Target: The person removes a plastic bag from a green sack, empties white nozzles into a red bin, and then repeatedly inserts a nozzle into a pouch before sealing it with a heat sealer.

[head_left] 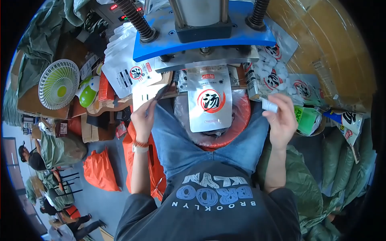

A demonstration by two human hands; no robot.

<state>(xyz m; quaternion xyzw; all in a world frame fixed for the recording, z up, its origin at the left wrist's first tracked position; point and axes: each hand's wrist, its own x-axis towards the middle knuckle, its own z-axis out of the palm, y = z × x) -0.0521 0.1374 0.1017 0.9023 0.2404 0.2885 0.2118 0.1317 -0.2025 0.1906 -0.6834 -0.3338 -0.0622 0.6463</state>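
Observation:
A silver pouch (210,100) with a red ring and black character hangs from under the blue press (205,40), above a red-rimmed, plastic-lined basin (244,116) between the knees. My left hand (143,120) pinches the corner of a white-and-silver pouch (140,89) at the left of the press, beside a stack of similar pouches (130,70). On the right, my right hand (281,118) holds a small white cap-like piece (269,106) between thumb and fingers. Just beyond it, many small white pieces (277,68) lie on printed pouches.
A white-green fan (59,84) stands at the left. A green container (305,119) is right of my right hand. Orange bags (100,170) lie on the floor at left, green sacks (295,180) at right. Other people (34,157) are at the far left.

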